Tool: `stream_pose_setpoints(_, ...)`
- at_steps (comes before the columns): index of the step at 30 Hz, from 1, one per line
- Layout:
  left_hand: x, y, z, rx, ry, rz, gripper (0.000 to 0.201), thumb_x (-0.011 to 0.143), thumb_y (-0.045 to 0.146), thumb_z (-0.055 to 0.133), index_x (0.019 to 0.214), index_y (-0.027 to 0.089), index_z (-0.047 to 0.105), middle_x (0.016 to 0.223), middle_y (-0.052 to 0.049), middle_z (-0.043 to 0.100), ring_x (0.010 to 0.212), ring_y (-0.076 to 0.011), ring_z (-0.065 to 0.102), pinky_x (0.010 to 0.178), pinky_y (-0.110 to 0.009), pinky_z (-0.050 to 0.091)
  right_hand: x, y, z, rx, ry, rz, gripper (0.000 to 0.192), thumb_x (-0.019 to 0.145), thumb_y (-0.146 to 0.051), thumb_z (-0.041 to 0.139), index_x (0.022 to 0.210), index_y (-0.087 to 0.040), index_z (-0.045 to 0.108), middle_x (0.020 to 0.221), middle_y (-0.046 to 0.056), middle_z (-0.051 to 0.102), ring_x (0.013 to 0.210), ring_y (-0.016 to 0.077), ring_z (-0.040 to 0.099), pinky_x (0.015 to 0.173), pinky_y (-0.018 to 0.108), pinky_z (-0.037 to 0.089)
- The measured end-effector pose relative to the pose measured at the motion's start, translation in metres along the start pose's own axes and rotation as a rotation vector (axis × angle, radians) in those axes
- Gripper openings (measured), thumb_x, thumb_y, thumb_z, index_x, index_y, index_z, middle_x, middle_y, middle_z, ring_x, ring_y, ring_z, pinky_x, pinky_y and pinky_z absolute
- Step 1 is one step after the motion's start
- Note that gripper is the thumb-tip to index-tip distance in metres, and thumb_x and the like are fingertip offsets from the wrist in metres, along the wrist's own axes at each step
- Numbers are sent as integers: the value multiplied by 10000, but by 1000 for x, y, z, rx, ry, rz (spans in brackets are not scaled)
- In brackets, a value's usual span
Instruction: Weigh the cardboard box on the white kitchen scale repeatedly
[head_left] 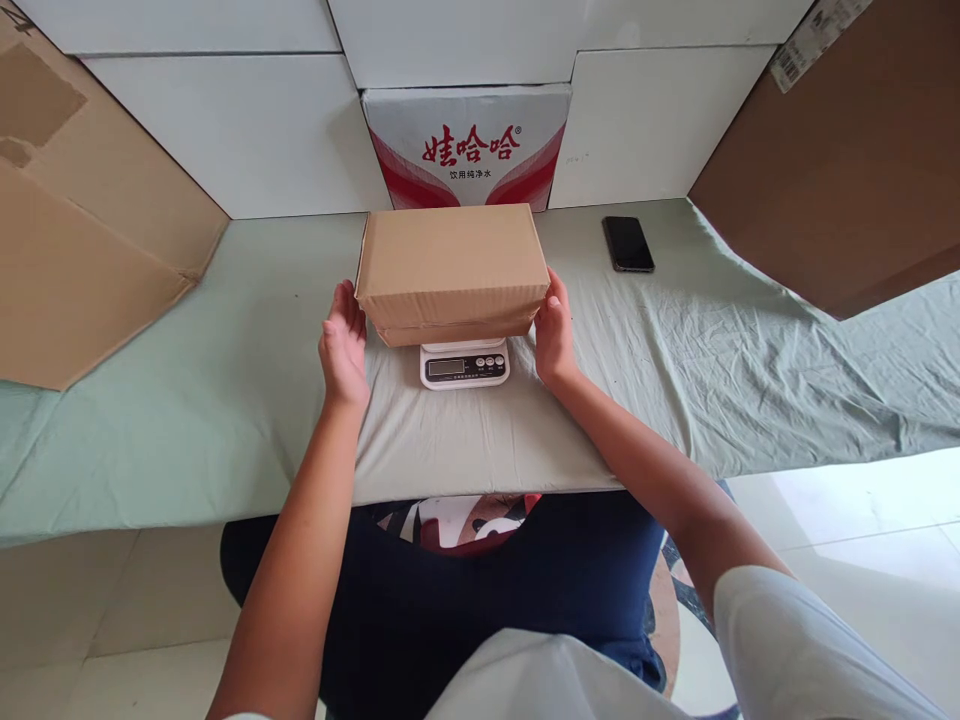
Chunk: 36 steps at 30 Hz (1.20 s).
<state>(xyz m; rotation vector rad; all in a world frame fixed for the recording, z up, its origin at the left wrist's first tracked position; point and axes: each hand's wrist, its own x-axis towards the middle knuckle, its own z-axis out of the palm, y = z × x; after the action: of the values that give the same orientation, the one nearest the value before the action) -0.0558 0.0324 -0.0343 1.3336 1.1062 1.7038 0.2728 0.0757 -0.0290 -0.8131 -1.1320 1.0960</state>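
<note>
A closed brown cardboard box (pixel 452 262) sits on a small white digital scale (pixel 464 364) in the middle of the table. My left hand (pixel 344 345) is flat against the box's left end, palm turned inward. Pressed to the lower right end is my right hand (pixel 554 335), so the box is held between the two palms. Only the scale's front strip with its display and buttons shows; the box hides the rest of it.
A pale green cloth (pixel 225 400) covers the table. A black phone (pixel 628 243) lies at the back right. A red-and-white printed carton (pixel 466 148) stands behind the box. Big cardboard sheets lean at the left (pixel 82 230) and right (pixel 847 170).
</note>
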Motion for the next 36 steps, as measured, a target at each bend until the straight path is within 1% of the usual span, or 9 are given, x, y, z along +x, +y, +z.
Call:
stream_pose_setpoints(4, -1, 3, 4, 20, 13, -18, 1023, 861, 1070, 488, 1666, 453, 617, 1895, 35, 434, 1816, -319, 302, 1496, -512, 268, -1, -3, 3, 30, 28, 20, 857, 829, -919, 652, 1524, -426, 562, 1768, 2, 557, 1758, 376, 410, 1491, 683, 300)
stream_pose_setpoints(8, -3, 8, 8, 39, 36, -30, 1048, 853, 1078, 476, 1671, 439, 613, 1899, 23, 428, 1814, -317, 309, 1493, -502, 277, -3, -9, 7, 76, 64, 46, 881, 760, -925, 730, 1463, -410, 602, 1713, 12, 616, 1743, 390, 433, 1502, 694, 287)
stream_pose_setpoints(11, -3, 11, 10, 75, 40, -50, 1089, 827, 1102, 464, 1674, 433, 609, 1904, 24, 420, 1811, -315, 319, 1487, -487, 298, -3, -11, 9, 91, 72, 54, 884, 740, -917, 754, 1444, -403, 608, 1690, 21, 639, 1737, 389, 443, 1509, 683, 277)
stream_pose_setpoints(14, -1, 8, 8, 60, 36, -40, 1091, 815, 1104, 484, 1667, 436, 618, 1896, 25, 437, 1808, -329, 324, 1486, -496, 310, -4, -12, 9, 82, 61, 49, 854, 765, -911, 735, 1447, -412, 606, 1705, 8, 630, 1744, 372, 438, 1512, 673, 277)
stream_pose_setpoints(20, 0, 2, 3, 33, -9, 3, 1019, 881, 1063, 464, 1687, 454, 597, 1897, 32, 431, 1819, -354, 288, 1502, -547, 272, -5, -12, 9, 69, 58, 53, 840, 796, -899, 708, 1465, -402, 597, 1716, 17, 620, 1736, 373, 446, 1500, 672, 299)
stream_pose_setpoints(24, -1, 3, 4, 42, -11, -1, 1013, 892, 1056, 456, 1697, 456, 585, 1900, 34, 426, 1822, -350, 280, 1503, -541, 268, -4, -9, 7, 27, 42, 44, 856, 819, -919, 659, 1503, -411, 574, 1740, 9, 599, 1738, 362, 440, 1493, 659, 307)
stream_pose_setpoints(28, -1, 5, 5, 24, 4, -18, 1046, 857, 1078, 479, 1688, 452, 594, 1899, 39, 426, 1819, -347, 288, 1502, -532, 271, -4, -7, 6, -2, 22, 28, 824, 876, -906, 594, 1543, -423, 556, 1775, 5, 563, 1749, 352, 422, 1479, 654, 322)
stream_pose_setpoints(32, 0, 5, 6, 26, 2, -16, 1051, 851, 1082, 483, 1678, 446, 602, 1898, 32, 427, 1821, -342, 283, 1502, -526, 270, -5, -9, 7, 17, 32, 26, 827, 863, -904, 616, 1526, -414, 562, 1767, 15, 567, 1741, 359, 429, 1480, 662, 316)
stream_pose_setpoints(36, -1, 3, 5, 0, 4, -7, 1029, 869, 1062, 496, 1678, 435, 605, 1899, 21, 425, 1820, -357, 282, 1504, -543, 255, -5, -10, 7, 19, 39, 28, 816, 856, -895, 632, 1509, -411, 567, 1764, 22, 561, 1730, 358, 444, 1471, 649, 340)
